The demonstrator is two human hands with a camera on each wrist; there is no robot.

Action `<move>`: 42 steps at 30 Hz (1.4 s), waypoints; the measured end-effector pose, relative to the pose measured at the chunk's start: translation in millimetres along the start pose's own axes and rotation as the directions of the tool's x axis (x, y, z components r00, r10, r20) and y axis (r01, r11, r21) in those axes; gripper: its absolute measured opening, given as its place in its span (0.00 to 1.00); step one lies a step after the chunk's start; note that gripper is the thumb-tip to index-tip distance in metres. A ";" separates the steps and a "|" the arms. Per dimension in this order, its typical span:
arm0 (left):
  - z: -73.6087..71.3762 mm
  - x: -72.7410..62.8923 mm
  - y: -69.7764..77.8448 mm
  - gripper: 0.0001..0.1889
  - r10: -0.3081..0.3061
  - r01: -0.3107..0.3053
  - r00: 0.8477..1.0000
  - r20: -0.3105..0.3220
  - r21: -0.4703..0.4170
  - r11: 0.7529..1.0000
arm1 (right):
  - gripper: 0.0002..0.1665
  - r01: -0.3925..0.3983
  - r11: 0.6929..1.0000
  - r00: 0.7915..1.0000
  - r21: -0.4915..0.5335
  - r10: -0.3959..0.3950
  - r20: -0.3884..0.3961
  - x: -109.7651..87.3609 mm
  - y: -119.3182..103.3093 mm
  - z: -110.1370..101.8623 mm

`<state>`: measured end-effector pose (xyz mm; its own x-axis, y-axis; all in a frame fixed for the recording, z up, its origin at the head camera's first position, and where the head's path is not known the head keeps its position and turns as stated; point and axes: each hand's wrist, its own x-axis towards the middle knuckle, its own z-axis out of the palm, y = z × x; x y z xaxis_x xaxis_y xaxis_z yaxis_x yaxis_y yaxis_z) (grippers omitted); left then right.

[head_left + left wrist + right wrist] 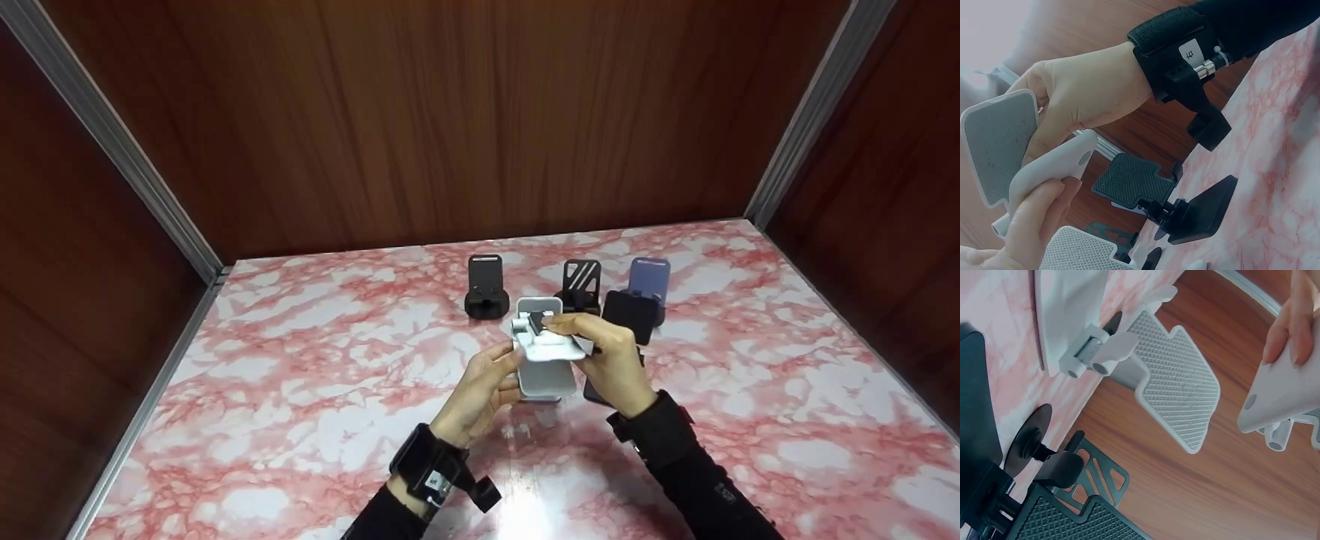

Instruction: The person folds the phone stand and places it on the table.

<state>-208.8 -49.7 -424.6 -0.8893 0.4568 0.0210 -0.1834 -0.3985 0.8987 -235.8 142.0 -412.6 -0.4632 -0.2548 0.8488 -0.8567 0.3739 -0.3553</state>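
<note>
A white folding phone stand (550, 347) is held above the table between both hands. My left hand (482, 388) grips its left side; in the left wrist view, thumb and fingers pinch the thick white base (1055, 163). My right hand (613, 367) holds the stand from the right, its fingers over the top near a dark part of the hinge. The left wrist view shows a grey pad (1002, 146) on the raised plate beside that hand. Just behind and below, a second white phone stand (1176, 377) with a ribbed pad stands on the table, partly covered in the head view.
At the back stand a black phone stand (485, 285), a black slotted one (582, 279) and a purple one (649, 276). Another black stand (628, 315) is close to the right hand, partly hidden. Wood-patterned panels (480, 127) enclose the red-and-white marbled table (315, 420).
</note>
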 end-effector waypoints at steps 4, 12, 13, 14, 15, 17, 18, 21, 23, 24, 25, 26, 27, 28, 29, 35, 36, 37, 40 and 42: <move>-0.5 -0.3 1.1 0.42 -0.007 0.007 1.000 -0.005 0.006 1.000 | 0.16 0.044 0.998 0.999 -0.034 -0.043 0.016 -0.3 0.4 0.7; -4.0 -1.4 10.9 0.42 0.013 -0.013 1.000 -0.023 -0.005 1.000 | 0.26 0.099 0.995 0.991 0.015 -0.100 0.094 0.6 2.0 -0.6; -4.8 -1.1 12.4 0.41 0.021 -0.021 1.000 -0.018 -0.009 1.000 | 0.26 0.092 0.995 0.990 0.038 -0.096 0.103 0.9 2.2 -0.6; -5.5 -0.9 13.7 0.41 0.026 -0.026 1.000 -0.015 -0.011 1.000 | 0.25 0.073 0.995 0.990 0.067 -0.081 0.114 1.2 1.8 -0.4; -6.4 -0.8 14.7 0.41 0.031 -0.031 0.999 -0.015 -0.008 0.999 | 0.24 0.048 0.994 0.991 0.098 -0.059 0.119 1.6 1.2 -0.1; -8.2 -0.5 16.0 0.40 0.043 -0.043 0.999 -0.011 -0.003 0.999 | 0.21 -0.018 0.990 0.992 0.142 -0.001 0.130 2.7 -0.7 0.5; -9.3 -0.3 16.6 0.39 0.048 -0.048 0.999 -0.011 0.003 0.999 | 0.20 -0.057 0.985 0.990 0.166 0.035 0.133 2.9 -1.5 0.8; -13.1 -0.1 18.6 0.39 0.062 -0.061 0.998 -0.017 0.034 0.998 | 0.22 -0.233 0.937 0.966 0.260 0.193 0.170 3.7 -4.6 1.3; -15.6 -0.6 20.2 0.41 0.065 -0.063 0.997 -0.041 0.056 0.996 | 0.25 -0.370 0.876 0.924 0.310 0.311 0.223 3.9 -6.2 0.8; -16.7 -0.7 20.8 0.42 0.062 -0.058 0.996 -0.056 0.064 0.996 | 0.27 -0.443 0.832 0.892 0.334 0.370 0.260 3.8 -6.9 0.2; -17.7 -0.8 21.6 0.42 0.059 -0.054 0.996 -0.068 0.070 0.996 | 0.29 -0.514 0.784 0.853 0.348 0.424 0.305 4.0 -7.7 -0.7; -18.4 -0.8 22.2 0.42 0.057 -0.051 0.996 -0.076 0.074 0.996 | 0.30 -0.577 0.736 0.812 0.354 0.466 0.352 4.1 -8.1 -1.7; -19.0 -0.7 22.7 0.42 0.054 -0.048 0.995 -0.083 0.076 0.996 | 0.31 -0.634 0.685 0.768 0.360 0.500 0.401 4.2 -8.3 -2.8; -19.4 -0.6 23.2 0.42 0.050 -0.044 0.995 -0.088 0.076 0.996 | 0.33 -0.684 0.629 0.724 0.370 0.521 0.453 4.1 -8.3 -4.0; -19.8 -0.2 23.5 0.41 0.049 -0.042 0.995 -0.086 0.075 0.996 | 0.34 -0.728 0.570 0.680 0.380 0.533 0.503 4.0 -8.0 -5.0; -21.9 1.8 23.3 0.39 0.036 -0.031 0.997 -0.070 0.074 0.997 | 0.40 -0.845 0.269 0.531 0.463 0.532 0.660 2.8 -5.3 -8.0; -22.3 2.0 23.0 0.39 0.035 -0.029 0.997 -0.068 0.076 0.997 | 0.41 -0.846 0.242 0.526 0.475 0.531 0.665 2.5 -5.0 -7.8; -22.7 2.3 22.5 0.39 0.033 -0.027 0.997 -0.067 0.079 0.997 | 0.41 -0.844 0.222 0.525 0.488 0.527 0.668 2.3 -4.9 -7.5; -24.0 2.7 20.9 0.39 0.032 -0.026 0.997 -0.070 0.085 0.996 | 0.40 -0.842 0.186 0.522 0.507 0.521 0.676 1.5 -4.6 -6.5; -25.1 3.0 20.2 0.38 0.033 -0.026 0.997 -0.074 0.086 0.996 | 0.40 -0.840 0.178 0.522 0.512 0.521 0.675 1.0 -4.5 -5.8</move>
<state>-225.6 -76.3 -417.4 -0.9234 0.3833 0.0177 -0.1235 -0.3407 0.9320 -231.1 145.1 -407.9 -0.8414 -0.5404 -0.0067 0.1206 -0.1755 -0.9771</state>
